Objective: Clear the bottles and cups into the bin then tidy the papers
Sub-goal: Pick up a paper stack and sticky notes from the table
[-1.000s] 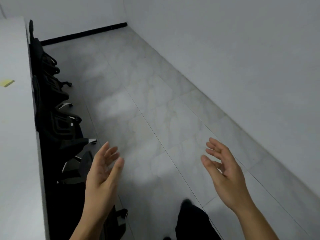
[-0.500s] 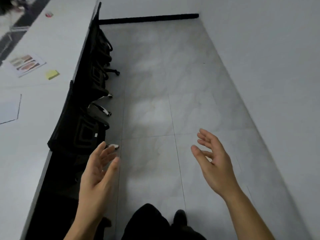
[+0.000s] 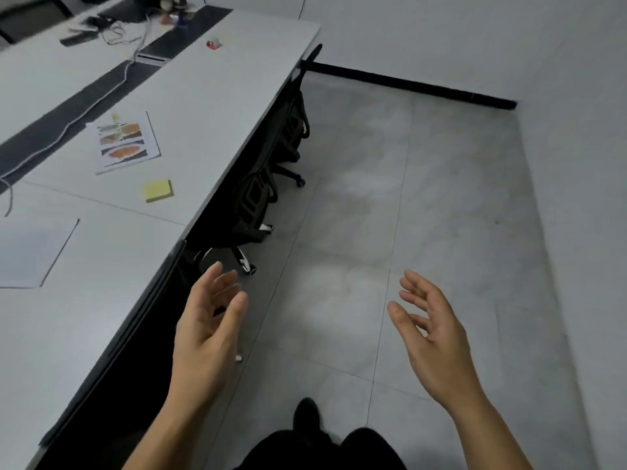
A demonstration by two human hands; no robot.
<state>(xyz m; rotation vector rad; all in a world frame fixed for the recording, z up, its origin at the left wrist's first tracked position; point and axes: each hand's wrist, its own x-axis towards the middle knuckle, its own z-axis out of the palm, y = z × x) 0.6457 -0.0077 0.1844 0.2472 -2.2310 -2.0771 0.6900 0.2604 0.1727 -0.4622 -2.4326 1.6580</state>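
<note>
Left hand (image 3: 207, 337) and right hand (image 3: 437, 337) hover spread and empty beside the desk's (image 3: 220, 106) long edge, likely ready for the papers (image 3: 125, 144).

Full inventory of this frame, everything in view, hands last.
desk: one, white, left half of view
printed sheet: one, white with orange pictures, on the desk
sticky notes: one pad, yellow, on the desk, nearer than the printed sheet
blank sheet: one, white, on the desk at the left edge
small object: one, red and white, far end of the desk; too blurred to name
cables: several, dark and white, far desk area
chairs: at least two, black, tucked under the desk
floor: grey tiles, right
shoe: one, black, bottom centre
left hand: open, empty, beside the desk edge
right hand: open, empty, over the floor
</note>
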